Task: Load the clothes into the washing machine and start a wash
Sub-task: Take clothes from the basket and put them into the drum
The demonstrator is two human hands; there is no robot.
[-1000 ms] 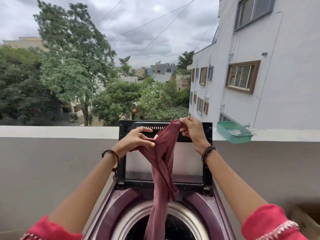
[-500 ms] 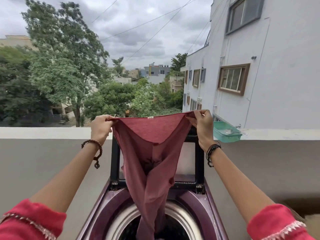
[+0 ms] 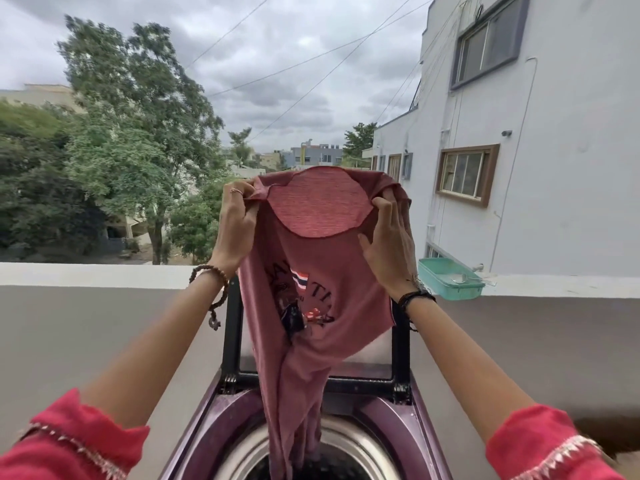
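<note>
Held up high now: red shirt [image 3: 311, 289], turned so the neck opening and a printed front face the camera, where half a second ago only a plain stretched edge showed between the hands. Spread wider and lifted higher than a second ago, when the cloth hung bunched as a narrow rope.

Left hand [image 3: 235, 226] curled tight on the shoulder seam at the left of the neck hole, fingers pinching a fold of fabric. Right hand [image 3: 389, 247] at the opposite shoulder, thumb under the cloth and fingers spread over it, gripping that side. Hands apart from each other, neck opening stretched between them.

Below the hands, the shirt body narrowing to a twisted tail that dips into the drum [image 3: 346, 455] of the washing machine [image 3: 207, 441]. Behind the hanging cloth, the raised lid [image 3: 232, 341], upright. Just right of the right wrist, on the parapet wall [image 3: 86, 275], a green tray [image 3: 450, 278].

Meaning for the task, as a judgement: garment being opened out and checked or straightened before dropping in, not yet let go. Lower end already inside the tub, so simply lowering and releasing both hands should finish loading this piece. Wash start not yet reached; controls out of view.
</note>
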